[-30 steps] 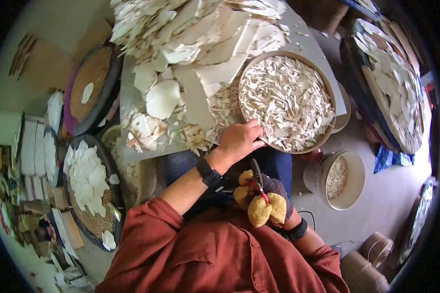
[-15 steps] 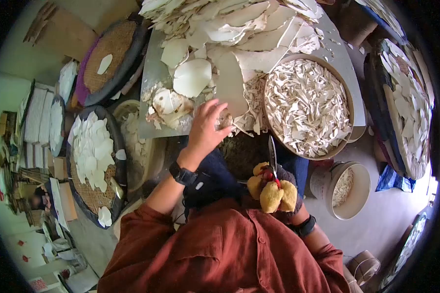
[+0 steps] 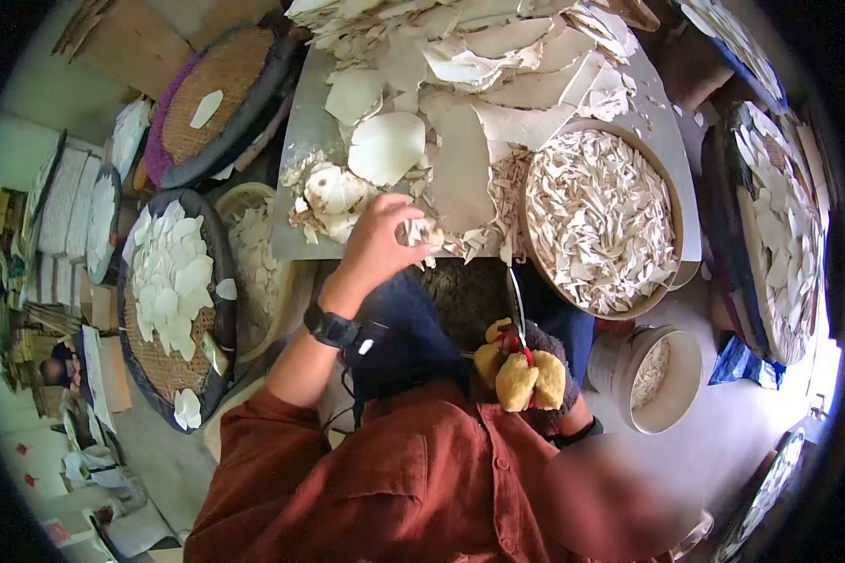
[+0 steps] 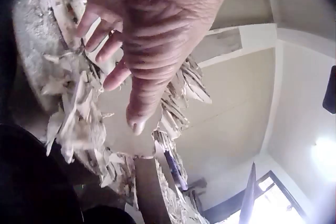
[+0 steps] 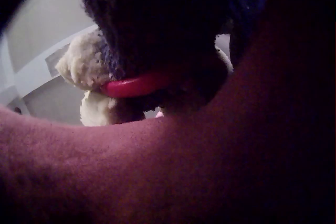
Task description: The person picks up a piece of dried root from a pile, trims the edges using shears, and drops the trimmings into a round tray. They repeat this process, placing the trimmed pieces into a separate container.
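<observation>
My bare left hand (image 3: 380,242) is low over the scraps at the table's front edge, fingers bent and thumb apart. In the left wrist view, the thumb (image 4: 143,103) stands away from the fingers with a pale sheet behind and nothing gripped. Pale broken pieces (image 3: 424,233) lie by the fingertips. My right hand (image 3: 540,375), in a dark glove with yellow fingertips, holds scissors (image 3: 515,298) by red handles, blades pointing toward the table. In the dark right wrist view, a red handle (image 5: 139,85) shows beside the glove. A pale flat sheet (image 3: 462,174) lies beyond the left hand.
A round basket (image 3: 678,202) full of white strips overhangs the table's (image 3: 300,246) right front corner. Stacked pale sheets (image 3: 498,56) fill the back. A white bucket (image 3: 685,375) stands on the floor at right. Round trays (image 3: 221,352) with white pieces stand at left.
My left hand has left the basket's rim and moved left to the scraps by the table edge. The right hand keeps holding the scissors. The head view has shifted.
</observation>
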{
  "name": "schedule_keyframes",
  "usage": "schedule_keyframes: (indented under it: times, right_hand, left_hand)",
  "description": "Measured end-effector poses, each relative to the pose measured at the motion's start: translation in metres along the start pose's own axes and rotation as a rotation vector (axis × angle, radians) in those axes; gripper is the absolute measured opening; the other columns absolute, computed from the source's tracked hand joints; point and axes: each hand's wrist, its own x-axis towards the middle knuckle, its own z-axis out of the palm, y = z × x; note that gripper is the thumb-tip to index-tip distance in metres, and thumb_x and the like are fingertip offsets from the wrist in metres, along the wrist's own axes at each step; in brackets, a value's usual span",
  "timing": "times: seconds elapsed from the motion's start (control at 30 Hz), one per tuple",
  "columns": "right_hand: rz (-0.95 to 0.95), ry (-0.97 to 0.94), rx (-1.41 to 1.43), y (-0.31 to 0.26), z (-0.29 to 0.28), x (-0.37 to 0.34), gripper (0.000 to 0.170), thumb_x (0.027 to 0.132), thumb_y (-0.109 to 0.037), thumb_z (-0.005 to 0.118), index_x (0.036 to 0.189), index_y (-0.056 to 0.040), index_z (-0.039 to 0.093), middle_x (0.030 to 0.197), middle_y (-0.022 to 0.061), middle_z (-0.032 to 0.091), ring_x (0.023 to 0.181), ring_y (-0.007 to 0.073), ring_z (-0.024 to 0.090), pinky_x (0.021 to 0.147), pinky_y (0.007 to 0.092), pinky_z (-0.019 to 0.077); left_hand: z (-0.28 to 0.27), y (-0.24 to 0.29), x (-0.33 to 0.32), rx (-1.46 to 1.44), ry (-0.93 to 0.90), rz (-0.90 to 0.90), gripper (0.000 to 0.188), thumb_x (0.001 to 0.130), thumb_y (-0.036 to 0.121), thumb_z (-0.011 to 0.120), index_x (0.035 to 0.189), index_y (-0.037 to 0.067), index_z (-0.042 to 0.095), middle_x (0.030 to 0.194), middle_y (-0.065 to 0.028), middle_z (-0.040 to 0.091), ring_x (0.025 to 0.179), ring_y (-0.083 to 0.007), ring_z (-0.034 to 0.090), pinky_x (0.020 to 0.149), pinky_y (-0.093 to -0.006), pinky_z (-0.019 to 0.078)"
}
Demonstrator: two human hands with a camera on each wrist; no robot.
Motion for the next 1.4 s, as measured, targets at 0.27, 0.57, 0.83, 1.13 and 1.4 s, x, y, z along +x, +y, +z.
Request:
schedule_keyframes:
  times: [0.27, 0.57, 0.83, 1.13, 1.4]
  right_hand:
    - [0.316, 0.027, 0.657, -0.022, 0.013, 0.011, 0.014, 0.089, -0.014, 0.049, 0.094, -0.0046, 0.058, 0.088, 0.0056, 0.06, 0.078, 0.0146, 0.058, 0.07, 0.0267, 0.0475]
    - [0.419, -0.088, 0.967, 0.01, 0.001, 0.021, 0.017, 0.091, -0.013, 0.046, 0.097, -0.0011, 0.057, 0.098, 0.008, 0.061, 0.087, 0.0161, 0.058, 0.079, 0.0277, 0.0462]
    - [0.283, -0.002, 0.824, 0.029, -0.009, 0.021, 0.02, 0.094, -0.015, 0.039, 0.095, -0.0023, 0.054, 0.085, 0.0083, 0.059, 0.081, 0.0198, 0.058, 0.077, 0.0321, 0.0493]
    - [0.033, -0.2, 0.691, 0.067, -0.013, 0.046, 0.015, 0.084, -0.008, 0.053, 0.098, -0.0027, 0.057, 0.094, 0.0083, 0.062, 0.087, 0.021, 0.06, 0.079, 0.0333, 0.0488]
    - [0.044, -0.154, 0.869, 0.059, -0.013, 0.043, 0.021, 0.082, -0.015, 0.059, 0.1, -0.0051, 0.057, 0.098, 0.008, 0.062, 0.09, 0.0211, 0.06, 0.086, 0.0308, 0.0477]
  left_hand:
    - [0.009, -0.037, 0.08, 0.342, 0.119, -0.135, 0.07, 0.067, 0.039, 0.072, 0.116, -0.004, 0.047, 0.12, -0.0256, 0.047, 0.115, -0.0371, 0.044, 0.098, -0.0419, 0.0344]
    - [-0.02, -0.032, 0.101, 0.386, 0.047, -0.17, 0.034, 0.078, 0.015, 0.057, 0.108, 0.0, 0.054, 0.106, -0.0186, 0.057, 0.097, -0.0318, 0.055, 0.081, -0.0404, 0.0457]
    - [-0.077, -0.043, 0.053, -1.051, 0.533, -0.435, 0.022, 0.084, 0.01, 0.058, 0.103, -0.001, 0.055, 0.083, -0.0025, 0.062, 0.066, -0.0095, 0.057, 0.055, -0.0194, 0.0409]
    - [-0.029, 0.022, 0.001, -1.531, 0.253, -0.611, 0.037, 0.082, 0.01, 0.059, 0.116, -0.001, 0.048, 0.109, -0.007, 0.058, 0.095, -0.0169, 0.058, 0.079, -0.0293, 0.0492]
    - [0.002, 0.041, -0.017, -1.541, 0.273, -0.647, 0.03, 0.083, 0.012, 0.059, 0.11, 0.002, 0.051, 0.101, -0.0073, 0.06, 0.09, -0.0164, 0.059, 0.075, -0.03, 0.0499]
